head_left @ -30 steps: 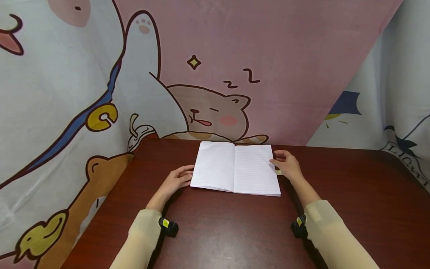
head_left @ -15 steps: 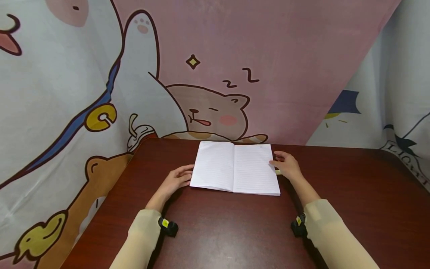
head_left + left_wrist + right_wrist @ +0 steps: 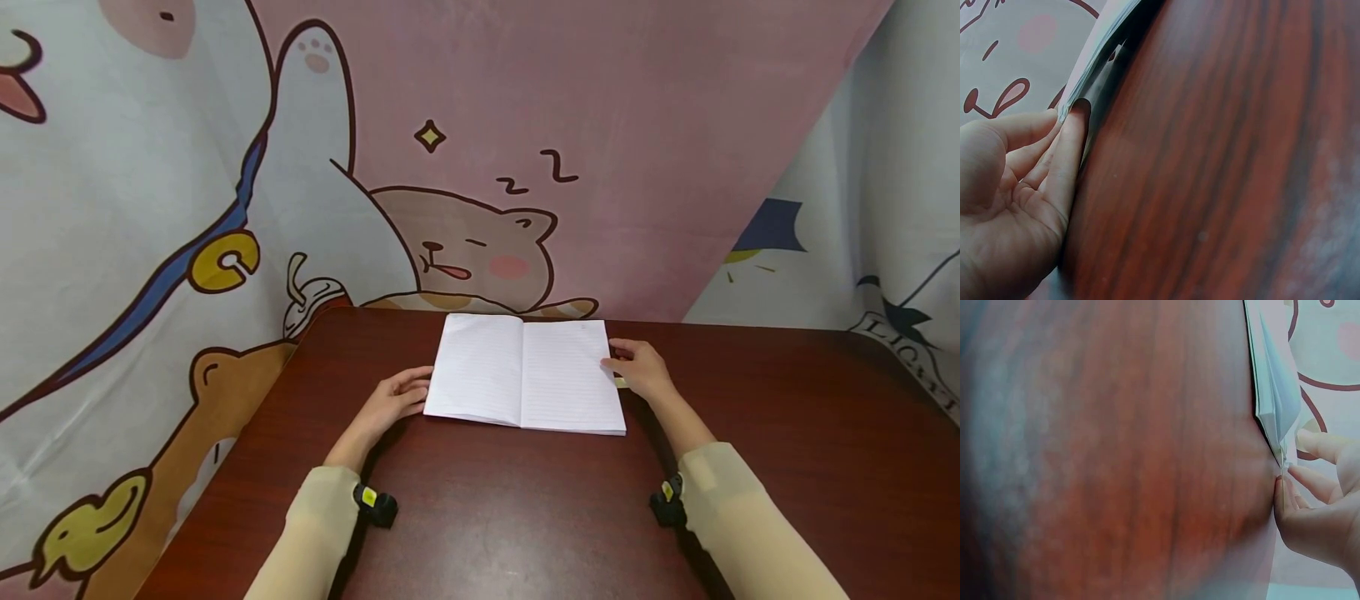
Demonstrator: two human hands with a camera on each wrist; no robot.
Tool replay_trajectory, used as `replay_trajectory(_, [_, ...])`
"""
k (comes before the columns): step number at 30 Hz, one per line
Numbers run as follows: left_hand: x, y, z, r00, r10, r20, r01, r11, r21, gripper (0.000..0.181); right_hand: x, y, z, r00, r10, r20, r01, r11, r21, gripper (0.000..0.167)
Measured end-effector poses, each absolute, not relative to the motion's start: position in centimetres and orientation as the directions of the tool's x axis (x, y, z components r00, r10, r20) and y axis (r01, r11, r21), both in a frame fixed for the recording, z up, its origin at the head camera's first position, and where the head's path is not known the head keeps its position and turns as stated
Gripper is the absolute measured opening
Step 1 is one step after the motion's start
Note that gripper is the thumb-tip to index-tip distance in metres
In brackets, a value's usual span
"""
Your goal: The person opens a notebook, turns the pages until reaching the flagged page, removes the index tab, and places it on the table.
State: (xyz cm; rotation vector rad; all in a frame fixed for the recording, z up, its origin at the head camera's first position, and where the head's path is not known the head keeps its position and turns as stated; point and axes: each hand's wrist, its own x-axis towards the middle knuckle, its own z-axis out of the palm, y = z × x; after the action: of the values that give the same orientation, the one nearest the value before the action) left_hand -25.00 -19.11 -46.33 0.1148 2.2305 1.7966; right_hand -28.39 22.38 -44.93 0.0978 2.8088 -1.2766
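An open notebook (image 3: pixel 480 367) with white ruled pages lies on the table, its fold running down the middle. My left hand (image 3: pixel 392 404) pinches its left edge; in the left wrist view the thumb meets the page edges (image 3: pixel 1099 59) and a finger reaches beneath them. On the other side, my right hand (image 3: pixel 643 372) holds the right edge, thumb over the page and fingers by the side. A short pale yellow strip (image 3: pixel 621 383) sticks out of the notebook below that thumb. In the right wrist view the page stack (image 3: pixel 1266 394) shows edge-on, with one page bowed upward.
The dark red-brown wooden table (image 3: pixel 480 517) extends to both sides and toward me. Behind its far edge hangs a cloth backdrop (image 3: pixel 637 150) with cartoon animals. A black wrist camera (image 3: pixel 378 507) is strapped on each forearm, beside the pale yellow sleeves.
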Motion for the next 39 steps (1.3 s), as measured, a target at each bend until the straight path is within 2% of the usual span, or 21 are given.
replay_trajectory(10, [-25.05,-19.08,-46.42,-0.96,0.235,-0.155,-0.102,0.22,0.97,0.045,-28.3,22.43,-44.89,-0.997,0.038,-0.067,0.076,0.662,-0.746,0.052])
replay_trajectory(22, [-25.04,-19.17,-46.49,-0.958,0.248,-0.145,-0.096,0.2,0.975,0.046,-27.96,22.17,-44.76,-0.996,0.091,-0.02,0.071,0.605,-0.793,0.042])
replay_trajectory(39, [-25.02,-19.16,-46.51,-0.96,0.238,-0.15,-0.101,0.207,0.973,0.045,-27.84,22.03,-44.56,-0.988,0.137,0.071,0.033,0.634,-0.773,0.033])
